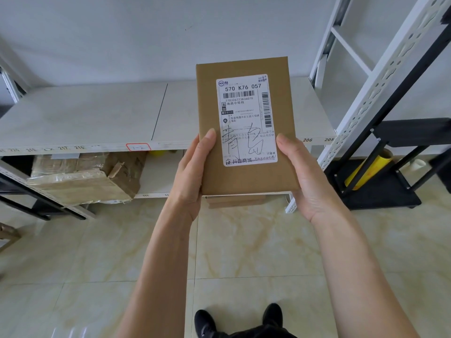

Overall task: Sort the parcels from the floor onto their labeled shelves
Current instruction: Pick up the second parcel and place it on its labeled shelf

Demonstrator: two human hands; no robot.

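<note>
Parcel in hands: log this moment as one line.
parcel: label up | left hand, right hand: gripping lower sides | shelf: behind

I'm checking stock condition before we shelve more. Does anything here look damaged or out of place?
Yes: the large cardboard box on the lower shelf at left is torn open at one corner, crumpled, and patched with tape. The parcel held by the left hand and right hand looks intact, label flat.

1. The flat brown cardboard parcel (pixel 246 128) is held upright in the air, its face towards the camera.
2. Its white shipping label (pixel 247 120) reads "570 K76 057", with barcodes and black handwriting.
3. The pale shelf (pixel 85 118) lies behind it, its front edge numbered.
</note>
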